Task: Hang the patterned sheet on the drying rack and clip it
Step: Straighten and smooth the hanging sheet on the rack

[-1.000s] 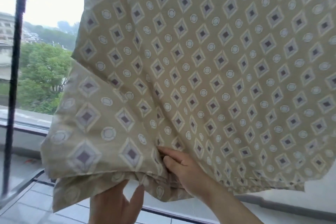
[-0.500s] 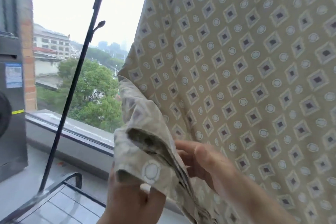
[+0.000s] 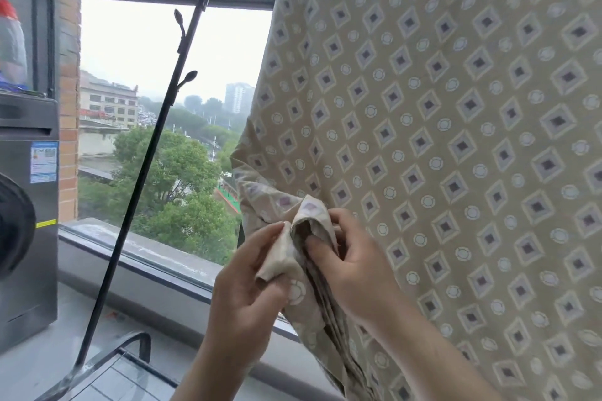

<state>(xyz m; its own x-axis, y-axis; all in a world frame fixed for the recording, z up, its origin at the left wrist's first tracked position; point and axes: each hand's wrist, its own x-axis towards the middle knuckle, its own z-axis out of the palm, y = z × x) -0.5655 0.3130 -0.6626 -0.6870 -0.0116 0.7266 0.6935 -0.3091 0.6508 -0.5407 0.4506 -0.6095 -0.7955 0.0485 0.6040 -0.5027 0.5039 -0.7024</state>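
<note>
The patterned sheet (image 3: 439, 127), beige with grey diamonds and white rings, hangs down over the right side of the view; what it hangs from is out of sight above. Its left edge is gathered into a bunch at centre. My left hand (image 3: 247, 290) pinches a folded corner of that edge between thumb and fingers. My right hand (image 3: 351, 263) grips the bunched folds just to the right, fingers tucked into the cloth. The drying rack's black pole (image 3: 153, 140) with hooks leans across the window on the left. No clip is visible.
The rack's curved base tube (image 3: 107, 358) lies at the lower left. A grey washing machine (image 3: 26, 224) stands at the far left with a bottle (image 3: 11, 45) on top. The window sill (image 3: 136, 257) runs behind, trees and buildings beyond the glass.
The view has swung left and up, bringing the pole and washing machine into sight. Both hands have risen along the sheet's left edge and gathered it tighter.
</note>
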